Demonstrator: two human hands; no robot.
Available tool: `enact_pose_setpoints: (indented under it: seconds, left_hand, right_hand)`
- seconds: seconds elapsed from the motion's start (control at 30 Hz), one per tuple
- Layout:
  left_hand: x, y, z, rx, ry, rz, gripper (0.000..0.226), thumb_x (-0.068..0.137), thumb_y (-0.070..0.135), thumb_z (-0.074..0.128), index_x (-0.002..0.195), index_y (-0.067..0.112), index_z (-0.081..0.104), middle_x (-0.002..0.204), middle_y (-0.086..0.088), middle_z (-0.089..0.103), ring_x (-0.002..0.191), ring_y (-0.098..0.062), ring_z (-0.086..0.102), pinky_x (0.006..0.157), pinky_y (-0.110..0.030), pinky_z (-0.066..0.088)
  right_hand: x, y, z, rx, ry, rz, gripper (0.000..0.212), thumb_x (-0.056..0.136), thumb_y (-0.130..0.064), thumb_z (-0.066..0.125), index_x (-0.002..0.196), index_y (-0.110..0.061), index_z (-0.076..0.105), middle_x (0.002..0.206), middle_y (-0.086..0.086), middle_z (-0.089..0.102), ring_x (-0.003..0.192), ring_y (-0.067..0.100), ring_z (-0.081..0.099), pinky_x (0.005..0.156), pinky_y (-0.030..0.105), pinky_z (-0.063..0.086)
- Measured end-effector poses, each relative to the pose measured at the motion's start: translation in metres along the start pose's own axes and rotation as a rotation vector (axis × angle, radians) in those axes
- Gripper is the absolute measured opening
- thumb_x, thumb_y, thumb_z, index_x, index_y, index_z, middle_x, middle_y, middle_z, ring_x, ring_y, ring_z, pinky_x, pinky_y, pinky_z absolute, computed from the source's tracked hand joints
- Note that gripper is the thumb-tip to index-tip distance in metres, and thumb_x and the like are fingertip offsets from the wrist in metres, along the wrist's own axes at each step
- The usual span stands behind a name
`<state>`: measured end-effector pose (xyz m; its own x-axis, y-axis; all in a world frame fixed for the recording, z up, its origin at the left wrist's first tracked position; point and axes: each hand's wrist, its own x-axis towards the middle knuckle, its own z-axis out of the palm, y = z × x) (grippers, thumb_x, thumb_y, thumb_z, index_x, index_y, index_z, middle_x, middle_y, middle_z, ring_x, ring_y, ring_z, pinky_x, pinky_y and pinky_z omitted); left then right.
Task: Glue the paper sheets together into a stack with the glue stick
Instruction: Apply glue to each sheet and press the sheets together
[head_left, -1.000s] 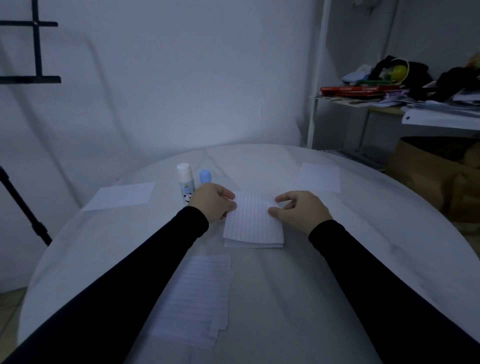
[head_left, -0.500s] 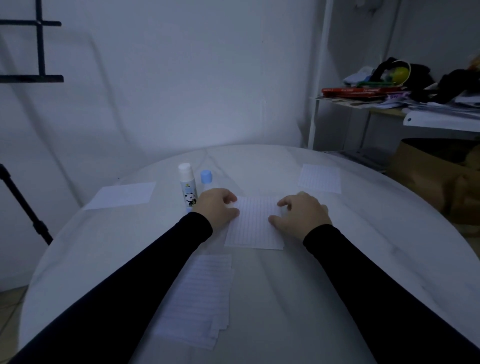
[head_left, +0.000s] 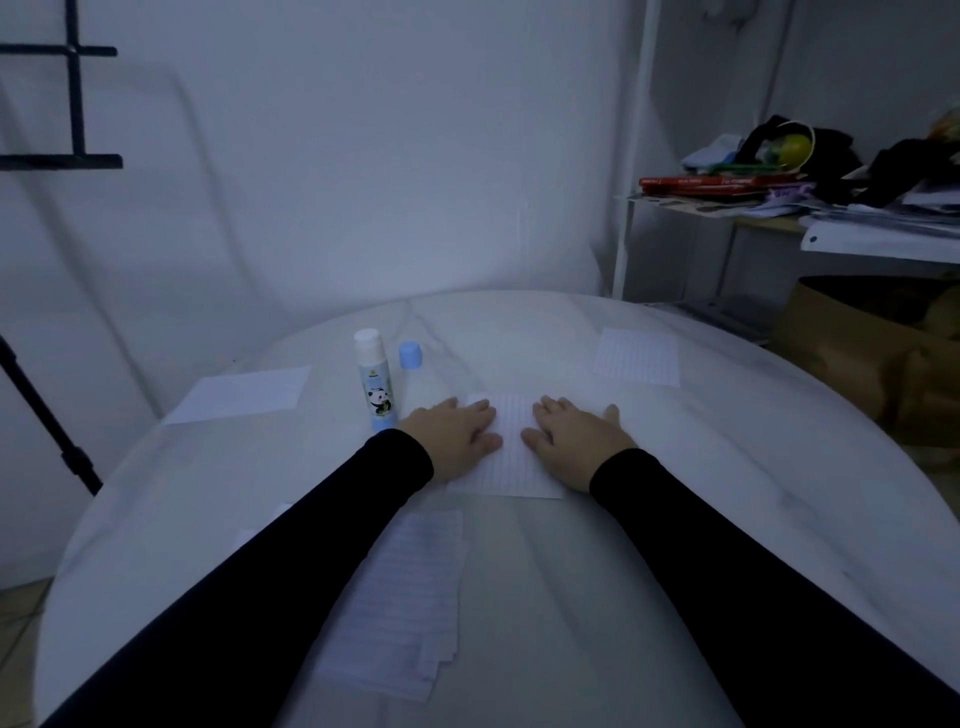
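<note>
1. Both of our hands lie flat with fingers straight: our left hand (head_left: 453, 435) presses the left part of the lined stack (head_left: 511, 457), our right hand (head_left: 575, 440) the right part; neither grips anything.
2. We count one glue stick (head_left: 375, 383), upright and uncapped, just left of our left hand, and one blue cap (head_left: 410, 355) standing beside it, farther from us.
3. We count four lots of paper: the pressed stack in the middle, a fanned pile of lined sheets (head_left: 402, 597) near us under our left sleeve, one single sheet (head_left: 637, 356) far right, and one blank sheet (head_left: 240, 393) far left.
4. All rest on one round white marbled table (head_left: 727, 519).
5. Behind stands a pale wall (head_left: 363, 156); at the right, a cluttered shelf (head_left: 779, 208) holds red books and dark cloth, with a brown cardboard box (head_left: 852, 353) below it.
</note>
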<state>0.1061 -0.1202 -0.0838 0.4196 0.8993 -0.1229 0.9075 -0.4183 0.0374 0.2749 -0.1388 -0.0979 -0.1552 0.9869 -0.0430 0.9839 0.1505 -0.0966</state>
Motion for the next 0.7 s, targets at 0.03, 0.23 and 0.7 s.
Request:
enact_pose_setpoints:
  seconds: [0.03,0.23,0.7]
  left_hand:
    - [0.0,0.001,-0.001,-0.016,0.002,-0.004,0.05,0.1,0.047,0.031,0.141,0.019,0.037,0.156,0.003,0.026,0.145,-0.027,0.02,0.114,-0.041,0.024]
    - [-0.016,-0.004,-0.021,-0.151,0.016,0.02,0.067,0.092,0.053,0.049,0.149,0.027,0.028,0.156,0.006,0.028,0.143,-0.016,0.026,0.114,-0.027,0.019]
    - [-0.043,-0.021,-0.014,-0.131,0.041,-0.144,0.047,0.095,0.04,0.053,0.138,0.024,0.048,0.144,0.003,0.047,0.132,-0.017,0.042,0.109,-0.029,0.031]
  right_hand:
    - [-0.002,0.002,-0.001,0.004,0.012,-0.004,0.053,0.101,-0.04,0.02,0.148,-0.014,0.022,0.158,-0.001,0.016,0.144,0.014,0.017,0.112,0.059,0.01]
    - [-0.018,0.002,-0.009,0.105,-0.017,-0.181,0.05,0.1,-0.04,0.032,0.147,-0.023,0.028,0.158,-0.008,0.017,0.145,0.01,0.016,0.116,0.049,0.004]
    - [-0.039,0.011,-0.008,0.161,0.056,-0.077,0.066,0.078,-0.067,0.055,0.134,-0.032,0.05,0.148,-0.014,0.038,0.138,0.007,0.03,0.115,0.05,-0.001]
